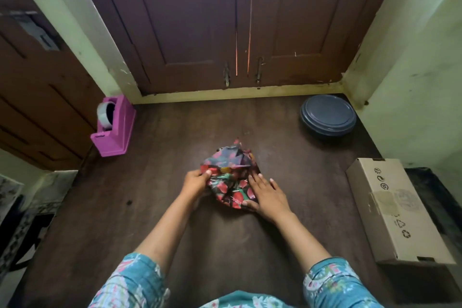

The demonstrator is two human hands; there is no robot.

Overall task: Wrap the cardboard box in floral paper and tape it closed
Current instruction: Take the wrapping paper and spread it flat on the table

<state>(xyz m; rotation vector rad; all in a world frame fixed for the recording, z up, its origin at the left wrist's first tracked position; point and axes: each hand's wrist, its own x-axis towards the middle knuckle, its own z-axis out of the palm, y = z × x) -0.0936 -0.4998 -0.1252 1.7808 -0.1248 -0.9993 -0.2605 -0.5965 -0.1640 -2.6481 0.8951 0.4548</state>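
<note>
parcel (231, 182) sits mid tabletop (175, 220), just ahead of the person, fully covered in floral paper (226, 191). paper is glossy, dark with red/pink flowers, creased all over. far end is bunched and loose, sticking up to a point, not folded flat

left hand (196, 181): fingers curled, thumb on top, pinching the paper at the parcel's left edge. right hand (266, 196): fingers straight and together, laid flat on the parcel's right side, thumb against the near right corner. so one hand gripping, the other flat and pressing, parcel between them

dispenser (115, 130): pink, roll of tape loaded, at the far left edge of the tabletop, well apart from the parcel. can't tell if any tape is on the parcel

carton (392, 210): long, plain, lying flat at the right edge, recycling marks on top, well apart from the parcel. blue round dish (328, 115) in the far right corner by the wall. brown double doors (237, 20) shut behind the tabletop. teal patterned sleeves (135, 282) at both elbows
</note>
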